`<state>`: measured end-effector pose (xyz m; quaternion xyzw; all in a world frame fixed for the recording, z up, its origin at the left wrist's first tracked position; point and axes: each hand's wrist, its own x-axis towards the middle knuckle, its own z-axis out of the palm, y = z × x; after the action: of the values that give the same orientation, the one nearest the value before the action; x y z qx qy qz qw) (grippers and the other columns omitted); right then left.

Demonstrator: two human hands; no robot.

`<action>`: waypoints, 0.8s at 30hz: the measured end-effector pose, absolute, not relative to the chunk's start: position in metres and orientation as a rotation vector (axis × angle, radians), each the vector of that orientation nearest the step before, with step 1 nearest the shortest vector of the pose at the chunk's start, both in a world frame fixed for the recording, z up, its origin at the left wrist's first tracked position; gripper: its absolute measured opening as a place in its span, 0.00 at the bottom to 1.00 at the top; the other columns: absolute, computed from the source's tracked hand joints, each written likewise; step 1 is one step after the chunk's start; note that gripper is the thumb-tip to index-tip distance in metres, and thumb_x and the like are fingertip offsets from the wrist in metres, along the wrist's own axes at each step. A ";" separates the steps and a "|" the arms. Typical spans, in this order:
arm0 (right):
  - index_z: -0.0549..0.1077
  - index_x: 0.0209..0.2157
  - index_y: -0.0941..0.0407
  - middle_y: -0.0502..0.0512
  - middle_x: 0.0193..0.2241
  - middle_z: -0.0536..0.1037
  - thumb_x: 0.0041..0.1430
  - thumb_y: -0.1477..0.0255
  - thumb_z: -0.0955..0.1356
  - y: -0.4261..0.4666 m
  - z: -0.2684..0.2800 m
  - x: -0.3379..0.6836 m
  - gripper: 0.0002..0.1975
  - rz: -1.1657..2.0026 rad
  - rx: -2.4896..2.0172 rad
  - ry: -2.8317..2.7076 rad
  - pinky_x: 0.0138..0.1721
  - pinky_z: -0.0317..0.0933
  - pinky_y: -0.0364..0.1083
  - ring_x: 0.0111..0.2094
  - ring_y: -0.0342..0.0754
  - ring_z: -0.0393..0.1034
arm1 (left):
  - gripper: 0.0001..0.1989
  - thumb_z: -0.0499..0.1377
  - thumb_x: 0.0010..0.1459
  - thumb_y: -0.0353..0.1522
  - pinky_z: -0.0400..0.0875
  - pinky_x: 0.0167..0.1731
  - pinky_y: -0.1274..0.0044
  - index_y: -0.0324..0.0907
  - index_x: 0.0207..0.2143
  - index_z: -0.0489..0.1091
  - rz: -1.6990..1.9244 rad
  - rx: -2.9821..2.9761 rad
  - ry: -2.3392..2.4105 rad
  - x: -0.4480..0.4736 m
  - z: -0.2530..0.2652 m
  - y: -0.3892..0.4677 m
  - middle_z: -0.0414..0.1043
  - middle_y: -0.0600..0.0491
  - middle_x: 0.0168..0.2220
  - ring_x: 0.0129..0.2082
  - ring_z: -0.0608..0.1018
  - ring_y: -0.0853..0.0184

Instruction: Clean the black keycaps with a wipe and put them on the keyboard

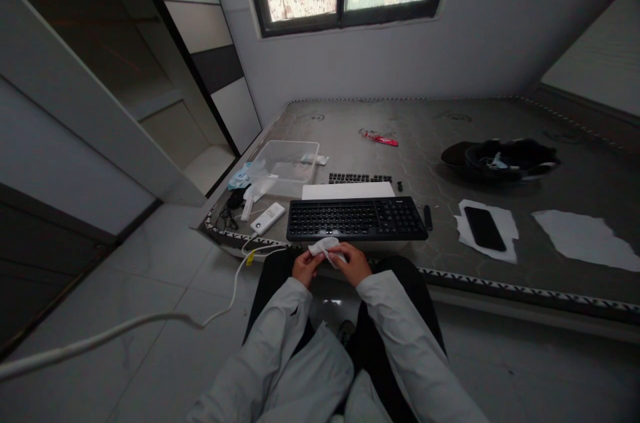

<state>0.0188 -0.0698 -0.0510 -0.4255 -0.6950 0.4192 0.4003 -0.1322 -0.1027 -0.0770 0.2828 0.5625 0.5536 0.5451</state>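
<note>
The left hand (305,268) and the right hand (354,264) are close together, just in front of the near long edge of a black computer keyboard (356,219). Both are pinched on one crumpled white tissue (326,247) (it could be a wet wipe, I cannot tell from here). Each hand has its own side of it, maybe because two hands can fold or turn a soft, floppy thing better than one. The tissue is up off the bed, over the gap between the person's knees (410,279), and its top is by the keyboard's near edge.

The keyboard lies flat with its keys up and its long side facing the person, so every key looks easy to reach. Right behind it is a flat white board (350,191), and past that are rows of loose black keycaps (355,178). They look lined up, perhaps so none get lost or mixed up.

To the left of the keyboard is what looks like a white power strip (267,219), near the bed's edge, maybe so its cord (150,323) can hang down to the floor. Behind it is a clear plastic bin (309,173). To the right, a black phone (485,229) lies on a piece of white paper (509,226), perhaps to keep it off the bed (420,173). A dark cap (500,159) sits farther back, well apart from the hands
</note>
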 end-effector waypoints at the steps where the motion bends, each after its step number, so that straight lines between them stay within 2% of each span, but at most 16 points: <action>1: 0.76 0.33 0.54 0.55 0.35 0.75 0.51 0.66 0.67 -0.070 -0.051 0.019 0.10 1.059 -1.072 -1.763 0.42 0.61 0.47 0.39 0.50 0.69 | 0.26 0.68 0.34 0.42 0.46 0.11 0.83 0.35 0.36 0.74 1.318 0.672 1.337 -0.132 -0.077 -0.103 0.64 0.61 0.15 0.11 0.56 0.80; 9: 0.75 0.32 0.54 0.53 0.32 0.75 0.48 0.63 0.68 -0.070 -0.053 0.018 0.11 1.085 -1.125 -1.718 0.40 0.61 0.47 0.36 0.50 0.69 | 0.25 0.69 0.32 0.40 0.47 0.11 0.83 0.35 0.34 0.74 1.333 0.678 1.314 -0.130 -0.074 -0.102 0.63 0.61 0.14 0.11 0.56 0.80; 16: 0.75 0.31 0.56 0.53 0.29 0.77 0.50 0.57 0.65 -0.062 -0.062 0.018 0.17 1.265 -1.183 -1.599 0.33 0.62 0.45 0.31 0.50 0.69 | 0.25 0.69 0.33 0.39 0.46 0.11 0.83 0.35 0.36 0.73 1.377 0.637 1.220 -0.129 -0.075 -0.103 0.68 0.58 0.21 0.12 0.57 0.82; 24: 0.74 0.29 0.57 0.54 0.28 0.77 0.48 0.54 0.66 -0.061 -0.049 0.022 0.20 1.333 -1.133 -1.389 0.35 0.63 0.46 0.33 0.50 0.69 | 0.21 0.67 0.39 0.39 0.42 0.11 0.85 0.38 0.34 0.67 1.481 0.476 1.036 -0.134 -0.071 -0.104 0.51 0.66 0.14 0.10 0.50 0.82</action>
<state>0.0216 -0.0609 -0.0488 -0.4560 -0.5588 0.5362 0.4385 -0.1340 -0.1037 -0.0709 0.2047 0.4459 0.6373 0.5942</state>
